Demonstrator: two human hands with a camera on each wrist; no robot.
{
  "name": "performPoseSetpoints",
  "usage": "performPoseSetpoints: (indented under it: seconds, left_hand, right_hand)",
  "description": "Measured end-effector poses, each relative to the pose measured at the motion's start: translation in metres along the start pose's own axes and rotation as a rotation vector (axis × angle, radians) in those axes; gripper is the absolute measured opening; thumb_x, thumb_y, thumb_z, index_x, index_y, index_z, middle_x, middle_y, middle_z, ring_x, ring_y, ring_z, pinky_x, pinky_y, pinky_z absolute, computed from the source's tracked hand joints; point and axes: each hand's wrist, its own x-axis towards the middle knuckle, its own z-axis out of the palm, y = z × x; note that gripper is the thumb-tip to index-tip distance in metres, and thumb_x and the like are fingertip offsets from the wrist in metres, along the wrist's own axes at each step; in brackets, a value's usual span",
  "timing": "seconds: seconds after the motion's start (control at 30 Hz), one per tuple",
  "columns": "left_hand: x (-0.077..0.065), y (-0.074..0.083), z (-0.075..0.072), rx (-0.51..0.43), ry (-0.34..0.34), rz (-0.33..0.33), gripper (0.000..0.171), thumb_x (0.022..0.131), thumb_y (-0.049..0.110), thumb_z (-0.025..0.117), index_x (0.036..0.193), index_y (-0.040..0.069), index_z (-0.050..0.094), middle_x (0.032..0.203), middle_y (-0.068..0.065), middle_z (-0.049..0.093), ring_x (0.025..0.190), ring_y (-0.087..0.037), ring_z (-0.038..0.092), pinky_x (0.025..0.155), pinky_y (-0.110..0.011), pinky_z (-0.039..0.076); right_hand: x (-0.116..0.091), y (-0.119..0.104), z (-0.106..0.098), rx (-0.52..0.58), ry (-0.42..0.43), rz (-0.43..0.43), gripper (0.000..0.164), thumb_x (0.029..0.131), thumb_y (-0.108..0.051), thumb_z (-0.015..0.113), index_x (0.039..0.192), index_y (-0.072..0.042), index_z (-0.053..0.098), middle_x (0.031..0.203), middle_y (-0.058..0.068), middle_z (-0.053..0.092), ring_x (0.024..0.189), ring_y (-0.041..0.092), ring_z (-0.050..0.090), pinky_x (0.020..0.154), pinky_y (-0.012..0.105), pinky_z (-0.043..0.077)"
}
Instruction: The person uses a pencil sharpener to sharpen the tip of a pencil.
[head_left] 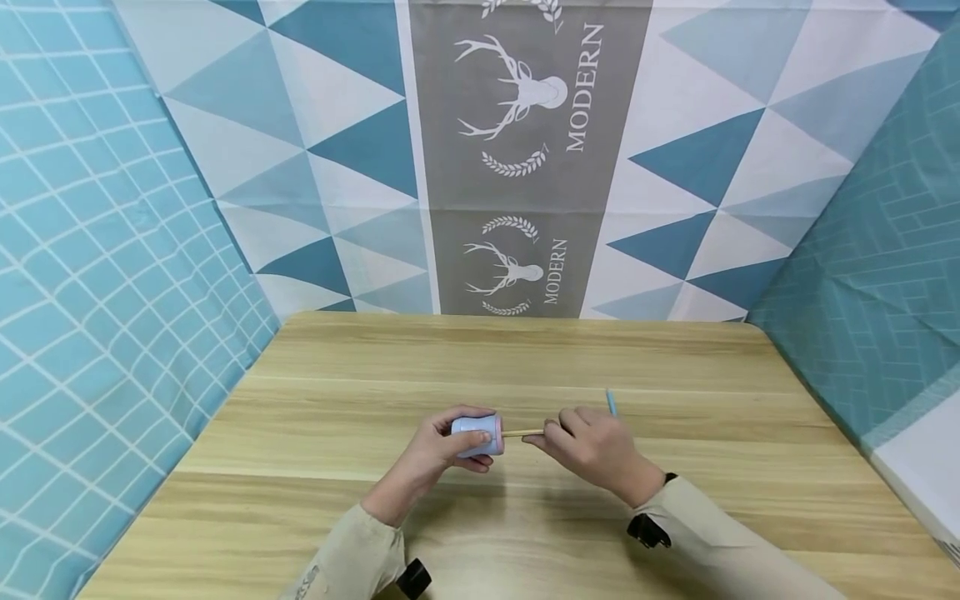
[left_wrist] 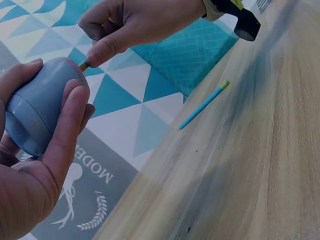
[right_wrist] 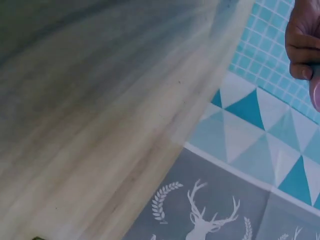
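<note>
My left hand (head_left: 444, 442) grips a light-blue, barrel-shaped pencil sharpener (head_left: 467, 427), its pink end facing right. In the left wrist view the thumb and fingers wrap the sharpener (left_wrist: 40, 102) from both sides. A thin yellowish pencil (head_left: 522, 432) runs level from the pink end to my right hand (head_left: 592, 446), which pinches it between thumb and curled fingers. The pencil's far tip is hidden inside the sharpener. At the right edge of the right wrist view, only part of the left hand (right_wrist: 303, 45) and the sharpener's pink rim (right_wrist: 316, 95) show.
Beyond the right hand, a blue pencil (left_wrist: 204, 106) with a yellow-green end lies on the wooden table (head_left: 337, 400). Patterned cloth (head_left: 360, 167) hangs behind the table, with tiled-print cloth (head_left: 90, 250) on the left. A white surface (head_left: 922, 458) stands at the right edge.
</note>
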Motion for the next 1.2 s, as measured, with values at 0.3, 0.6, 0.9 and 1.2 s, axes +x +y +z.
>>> performPoseSetpoints:
  seconds: [0.3, 0.6, 0.9, 1.2]
  left_hand:
    - [-0.003, 0.001, -0.004, 0.072, 0.061, -0.029, 0.05, 0.086, 0.008, 0.074, 0.13, -0.01, 0.058, 0.109, -0.023, 0.057, 0.073, -0.027, 0.07, 0.07, -0.041, 0.062]
    - [-0.003, 0.0, -0.007, 0.126, -0.029, 0.026, 0.045, 0.086, 0.005, 0.074, 0.124, -0.013, 0.06, 0.102, -0.02, 0.06, 0.076, -0.03, 0.07, 0.068, -0.043, 0.063]
    - [-0.003, 0.006, -0.016, 0.081, 0.008, -0.029, 0.048, 0.086, 0.008, 0.074, 0.128, -0.011, 0.06, 0.105, -0.02, 0.061, 0.077, -0.029, 0.07, 0.07, -0.041, 0.062]
    - [-0.001, 0.007, -0.016, -0.004, 0.017, -0.013, 0.047, 0.087, 0.004, 0.07, 0.129, -0.013, 0.057, 0.109, -0.021, 0.058, 0.073, -0.027, 0.07, 0.068, -0.039, 0.063]
  right_hand:
    - [0.015, -0.004, -0.008, 0.677, -0.491, 0.541, 0.044, 0.099, -0.041, 0.059, 0.065, -0.019, 0.041, 0.054, -0.017, 0.032, 0.047, -0.006, 0.023, 0.042, 0.012, 0.018]
    - [0.029, 0.015, -0.012, 1.38, -1.134, 1.377, 0.041, 0.097, -0.037, 0.064, 0.076, -0.003, 0.057, 0.05, -0.004, 0.029, 0.042, 0.008, 0.02, 0.038, 0.021, 0.014]
    - [0.028, 0.006, -0.028, 0.924, -0.695, 0.757, 0.014, 0.094, -0.02, 0.071, 0.087, -0.008, 0.068, 0.067, -0.006, 0.063, 0.055, 0.003, 0.051, 0.047, 0.019, 0.043]
    - [0.013, -0.004, -0.002, 0.041, -0.033, -0.01, 0.033, 0.105, -0.021, 0.052, 0.078, -0.005, 0.062, 0.068, 0.001, 0.056, 0.051, 0.012, 0.046, 0.042, 0.017, 0.042]
